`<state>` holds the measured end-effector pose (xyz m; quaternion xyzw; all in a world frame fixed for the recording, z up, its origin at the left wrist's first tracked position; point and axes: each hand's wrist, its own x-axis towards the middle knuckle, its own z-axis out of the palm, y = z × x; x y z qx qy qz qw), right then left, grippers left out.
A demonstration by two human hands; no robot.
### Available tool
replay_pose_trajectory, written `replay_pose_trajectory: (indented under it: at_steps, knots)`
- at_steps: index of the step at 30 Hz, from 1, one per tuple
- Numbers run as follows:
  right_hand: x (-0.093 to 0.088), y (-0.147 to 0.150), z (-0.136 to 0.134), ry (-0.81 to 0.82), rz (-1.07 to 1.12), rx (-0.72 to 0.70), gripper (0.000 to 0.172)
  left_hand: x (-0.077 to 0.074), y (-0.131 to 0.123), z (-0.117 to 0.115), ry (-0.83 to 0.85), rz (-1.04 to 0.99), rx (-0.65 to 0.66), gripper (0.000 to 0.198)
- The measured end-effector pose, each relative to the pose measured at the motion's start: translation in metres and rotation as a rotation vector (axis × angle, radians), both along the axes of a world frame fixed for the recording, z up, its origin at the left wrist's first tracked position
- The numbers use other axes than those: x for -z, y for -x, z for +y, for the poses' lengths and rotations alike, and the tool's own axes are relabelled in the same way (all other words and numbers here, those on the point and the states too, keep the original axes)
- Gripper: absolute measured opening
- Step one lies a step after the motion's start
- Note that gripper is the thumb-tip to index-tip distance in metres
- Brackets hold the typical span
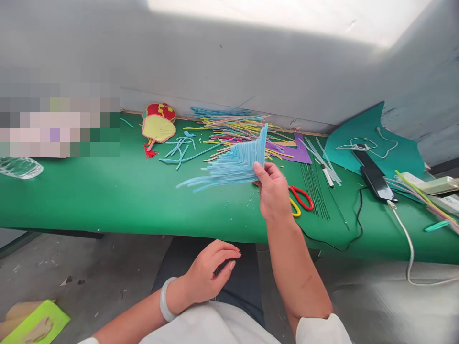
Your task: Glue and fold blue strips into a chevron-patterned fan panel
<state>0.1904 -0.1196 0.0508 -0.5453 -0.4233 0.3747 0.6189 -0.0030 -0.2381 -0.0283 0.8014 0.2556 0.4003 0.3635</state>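
My right hand (pixel 274 191) pinches a light blue piece made of pipe cleaners (pixel 238 162) at its right edge and holds it up over the table. The strands lie side by side, bend at an angle, and end in loose tips at the left and top. My left hand (pixel 215 267) rests over my lap with nothing in it, thumb and fingers apart, below the table edge. Just behind my right hand lie scissors (pixel 301 198) with one red and one yellow handle loop, their blades largely hidden.
Loose coloured pipe cleaners (pixel 211 114) are heaped by the wall, with purple card (pixel 303 148) beside them. Two fan-shaped pieces (pixel 158 128) lie left, cut blue bits (pixel 181 145) nearby. Thin green wires (pixel 315 191), a marker (pixel 327 175) and a cabled black device (pixel 376 179) are at right.
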Motion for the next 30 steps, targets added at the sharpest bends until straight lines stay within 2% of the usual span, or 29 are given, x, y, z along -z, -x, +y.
replay_pose_trajectory:
  at_steps: [2, 6, 9, 12, 14, 16, 19, 22, 24, 30]
  knots:
    - [0.021, 0.010, -0.003, 0.170, -0.140, -0.039, 0.036, 0.001, 0.001, 0.002, 0.001, 0.001, -0.016, 0.028]
    - [0.061, 0.019, -0.018, 0.360, -0.265, -0.174, 0.028, 0.004, 0.007, 0.006, -0.039, 0.030, -0.058, 0.028]
    - [0.072, 0.008, -0.036, 0.462, -0.405, -0.238, 0.027, 0.008, 0.015, 0.013, -0.073, 0.056, -0.116, 0.028]
    - [0.070, -0.012, -0.052, 0.501, -0.579, -0.149, 0.038, 0.014, 0.025, 0.025, -0.165, 0.081, -0.232, 0.029]
    - [0.070, -0.021, -0.058, 0.433, -0.723, -0.083, 0.039, 0.017, 0.030, 0.034, -0.269, 0.145, -0.379, 0.032]
    - [0.074, -0.024, -0.059, 0.240, -0.950, -0.068, 0.040, 0.021, 0.034, 0.044, -0.344, 0.279, -0.528, 0.036]
    - [0.087, -0.019, -0.055, 0.024, -1.210, -0.181, 0.048, 0.027, 0.036, 0.055, -0.366, 0.531, -0.626, 0.050]
    - [0.101, -0.013, -0.051, 0.010, -1.318, -0.319, 0.052, 0.033, 0.037, 0.063, -0.357, 0.676, -0.628, 0.060]
    - [0.107, -0.012, -0.049, 0.020, -1.336, -0.351, 0.052, 0.035, 0.039, 0.068, -0.342, 0.714, -0.604, 0.061]
    - [0.109, -0.015, -0.052, -0.013, -1.311, -0.281, 0.052, 0.028, 0.047, 0.089, -0.293, 0.725, -0.483, 0.059]
